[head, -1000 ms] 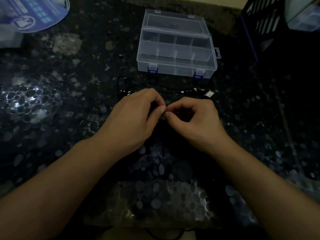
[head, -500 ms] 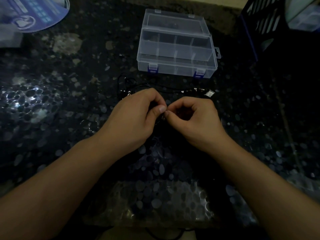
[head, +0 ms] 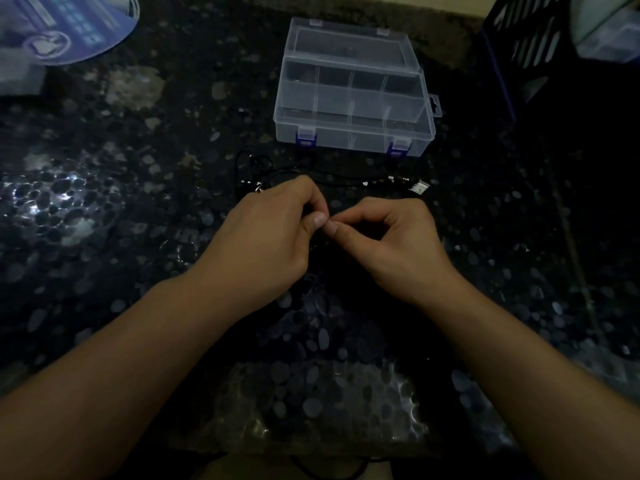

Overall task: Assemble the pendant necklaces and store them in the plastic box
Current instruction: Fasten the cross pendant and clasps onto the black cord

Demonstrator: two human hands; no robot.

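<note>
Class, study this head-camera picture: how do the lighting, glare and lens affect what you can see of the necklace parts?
Head view: dim overall; glare brightens the speckled tabletop at left; the black cords nearly vanish against it; whatever the left hand and right hand pinch is too small and dark to identify; the clear plastic box shows best; wide-angle bending stretches the forearms.

Dark speckled stone table (head: 104, 209), blue printed sheet (head: 72, 26) far left, dark slatted crate (head: 526, 53) far right

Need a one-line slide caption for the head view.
Both hands pinch a tiny necklace part before the open plastic box.
</note>
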